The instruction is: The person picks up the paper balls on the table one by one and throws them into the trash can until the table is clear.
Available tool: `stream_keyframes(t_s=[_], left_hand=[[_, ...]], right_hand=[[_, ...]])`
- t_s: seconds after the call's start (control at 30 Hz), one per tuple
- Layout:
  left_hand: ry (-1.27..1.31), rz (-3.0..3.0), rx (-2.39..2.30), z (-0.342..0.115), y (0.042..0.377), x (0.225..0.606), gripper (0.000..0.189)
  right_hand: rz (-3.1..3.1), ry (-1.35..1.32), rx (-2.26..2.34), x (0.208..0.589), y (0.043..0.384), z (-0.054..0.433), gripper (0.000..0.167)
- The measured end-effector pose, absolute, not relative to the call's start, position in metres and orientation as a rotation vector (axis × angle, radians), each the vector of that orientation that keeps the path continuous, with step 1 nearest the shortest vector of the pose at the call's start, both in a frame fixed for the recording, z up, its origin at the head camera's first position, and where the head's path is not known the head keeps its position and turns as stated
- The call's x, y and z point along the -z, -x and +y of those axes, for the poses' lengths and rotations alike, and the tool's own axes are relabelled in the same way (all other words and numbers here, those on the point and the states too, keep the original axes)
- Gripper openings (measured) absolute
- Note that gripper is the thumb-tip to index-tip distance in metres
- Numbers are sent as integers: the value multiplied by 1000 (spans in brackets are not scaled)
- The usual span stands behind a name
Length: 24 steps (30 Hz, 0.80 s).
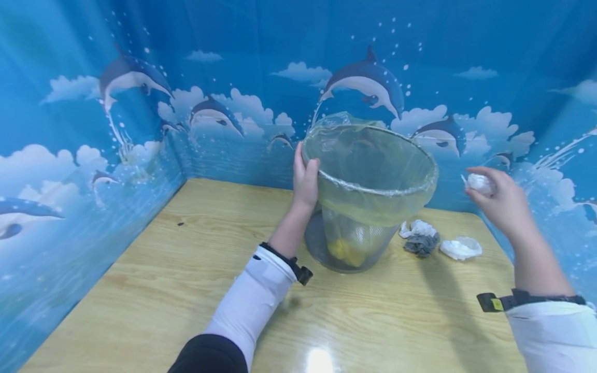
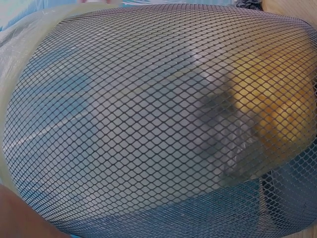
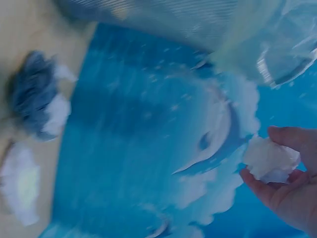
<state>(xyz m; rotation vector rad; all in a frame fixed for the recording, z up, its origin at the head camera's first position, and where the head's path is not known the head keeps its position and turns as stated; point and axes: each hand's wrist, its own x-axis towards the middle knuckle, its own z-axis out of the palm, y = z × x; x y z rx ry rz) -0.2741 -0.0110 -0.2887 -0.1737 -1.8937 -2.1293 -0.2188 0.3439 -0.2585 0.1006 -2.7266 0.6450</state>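
Observation:
A wire-mesh wastebasket [image 1: 359, 223] stands on the table, with a translucent yellow-green bin liner [image 1: 373, 204] folded over its rim. My left hand [image 1: 306, 178] grips the basket's left side just below the rim. Yellow crumpled stuff [image 2: 277, 99] and some grey and white pieces show through the mesh near the bottom. My right hand [image 1: 506, 202] is raised to the right of the basket, pinching a crumpled white paper ball [image 3: 271, 157] between thumb and fingers.
Right of the basket lie a crumpled grey wad [image 1: 422, 244] with a white piece [image 1: 423, 228] against it, and another crumpled white piece [image 1: 460, 248]. Blue dolphin-print curtains [image 1: 261, 62] enclose the wooden table [image 1: 186, 290]. A small dark speck [image 1: 181, 224] lies on the left.

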Motion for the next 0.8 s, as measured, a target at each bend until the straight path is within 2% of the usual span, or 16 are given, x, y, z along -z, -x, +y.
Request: stream_keyframes(t_s=[0.4,0.8], left_hand=[[167,-1892,2121,-10,275,288,69],[170,-1881,2121,-10,275,288,69]], right_hand=[[-2572,-225,-704,204,219,284,51],[-2552,-478,-684,189,224,237,51]])
